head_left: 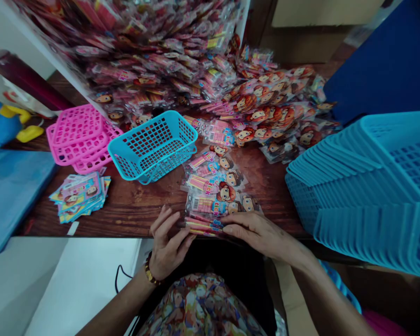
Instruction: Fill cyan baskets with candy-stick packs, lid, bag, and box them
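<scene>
Near the table's front edge, a small bunch of clear packets with pink and yellow sticks (203,225) is seen partly edge-on. My left hand (168,240) has its thumb and forefinger closed at the bunch's left end, the other fingers loosely bent. At the right end, my right hand (257,231) grips with its thumb and fingers, hiding part of the packets. Just beyond lie overlapping stick packets (206,184) with printed cartoon heads. Behind them to the left stands a blue plastic basket (154,147), its handle folded down; no contents are visible inside.
A large heap of similar packets (175,70) spills from a white-sided container at the back. Nested blue baskets (353,196) stand at right. Pink perforated plastic pieces (80,135) and a stack of printed cards (80,196) lie at left, near a blue folded sheet (16,191).
</scene>
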### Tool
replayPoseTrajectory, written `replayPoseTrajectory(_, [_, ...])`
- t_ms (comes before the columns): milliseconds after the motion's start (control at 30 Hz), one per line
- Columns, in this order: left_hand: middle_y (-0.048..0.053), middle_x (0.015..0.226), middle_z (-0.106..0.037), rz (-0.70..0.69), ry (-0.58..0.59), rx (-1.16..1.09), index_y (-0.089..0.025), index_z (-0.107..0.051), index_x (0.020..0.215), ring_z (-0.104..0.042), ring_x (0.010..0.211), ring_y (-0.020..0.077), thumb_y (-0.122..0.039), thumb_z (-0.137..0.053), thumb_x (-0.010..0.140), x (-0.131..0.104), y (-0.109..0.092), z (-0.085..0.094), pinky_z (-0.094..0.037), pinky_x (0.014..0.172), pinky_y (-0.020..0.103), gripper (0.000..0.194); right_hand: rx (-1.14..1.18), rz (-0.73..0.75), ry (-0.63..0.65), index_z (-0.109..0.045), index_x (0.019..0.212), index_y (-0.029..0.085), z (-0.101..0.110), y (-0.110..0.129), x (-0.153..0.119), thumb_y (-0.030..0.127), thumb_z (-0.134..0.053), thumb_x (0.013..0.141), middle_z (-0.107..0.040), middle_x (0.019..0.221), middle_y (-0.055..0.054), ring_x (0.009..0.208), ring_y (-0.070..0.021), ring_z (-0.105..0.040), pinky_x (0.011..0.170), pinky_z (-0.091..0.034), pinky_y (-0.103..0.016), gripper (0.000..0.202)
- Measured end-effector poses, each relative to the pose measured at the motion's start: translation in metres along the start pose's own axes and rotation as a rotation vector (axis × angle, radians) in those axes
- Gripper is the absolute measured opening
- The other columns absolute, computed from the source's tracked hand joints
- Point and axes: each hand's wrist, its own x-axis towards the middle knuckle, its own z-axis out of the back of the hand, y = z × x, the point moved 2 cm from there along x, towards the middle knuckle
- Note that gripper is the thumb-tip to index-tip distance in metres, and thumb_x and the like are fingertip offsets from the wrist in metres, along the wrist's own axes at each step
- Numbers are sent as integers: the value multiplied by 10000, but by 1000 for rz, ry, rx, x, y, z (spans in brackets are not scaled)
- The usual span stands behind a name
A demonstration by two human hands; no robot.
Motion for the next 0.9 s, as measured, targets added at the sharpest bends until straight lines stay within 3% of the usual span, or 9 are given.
replayPoseTrajectory(100, [65, 1149, -545, 5, -11, 69, -276, -603, 1092, -465, 1247, 298, -164, -776, 789, -1, 0, 1, -442, 1068, 612, 367, 13, -17, -3, -733, 1019, 232, 0, 2, 1, 431, -426, 1019, -749, 992, -14, 882, -172, -671, 806, -497, -273, 365])
replayPoseTrajectory(233, [52, 1081, -608, 14, 41, 72, -274, -586, 1085, -494, 1191, 282, -202, -733, 837, 0, 0, 1, -455, 1033, 560, 298, -33, -46, -32, -726, 925, 203, -2, 4, 0, 343, -408, 1021, -728, 844, -7, 740, -145, -640, 690, -469, -234, 361])
replayPoseTrajectory(500, [45, 962, -573, 42, 103, 13, -238, -604, 1063, -537, 1041, 249, -156, -664, 868, -5, 1, 7, -457, 970, 473, 220, -112, -28, -56, -710, 990, 236, -6, 4, -4, 232, -498, 958, -742, 910, -5, 803, -155, -670, 722, -467, -238, 214])
replayPoseTrajectory(633, [88, 1158, -563, 56, 91, 5, -218, -605, 972, -517, 1151, 280, -136, -650, 864, -8, 1, 11, -448, 961, 472, 143, -218, 31, -148, -679, 998, 236, -8, 6, -8, 197, -547, 934, -736, 937, -4, 852, -163, -681, 729, -452, -240, 152])
replayPoseTrajectory(767, [128, 1378, -461, 79, 105, -31, -203, -586, 983, -431, 1311, 320, -110, -636, 872, -6, 1, 12, -417, 1019, 508, 153, -384, 74, -200, -647, 985, 223, -11, 8, -13, 200, -552, 940, -727, 949, -28, 845, -177, -681, 713, -443, -253, 107])
replayPoseTrajectory(900, [138, 1436, -429, 92, 142, -93, -198, -557, 1012, -381, 1377, 326, -92, -635, 878, -1, 0, 11, -378, 1080, 540, 187, -337, 94, -181, -625, 994, 220, -13, 10, -13, 180, -559, 940, -701, 979, -28, 882, -170, -658, 745, -440, -249, 94])
